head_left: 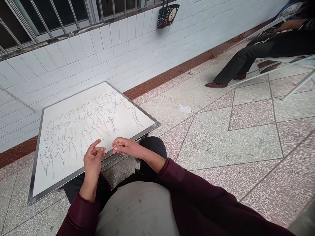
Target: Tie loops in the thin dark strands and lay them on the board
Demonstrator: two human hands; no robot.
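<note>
My left hand [93, 160] is over the near edge of a white table, its thumb and forefinger pinched together; whatever lies between the tips is too small to make out. Facing it, a short gap away, my right hand [127, 147] has its fingers curled round what looks like a thin strand, its ends not clear. Beyond both hands, rows of thin dark wire-like strands [70, 141], each with a round loop and loose tails, lie across the table. A few unlooped strands [135, 116] lie at its right side.
The white table [81, 93] has a raised metal rim and stands against a tiled wall [103, 55]. A dark basket [167, 15] hangs below the barred window. On the right, a person's legs [236, 60] rest by a metal-framed chair. White paper [185, 108] lies on the floor.
</note>
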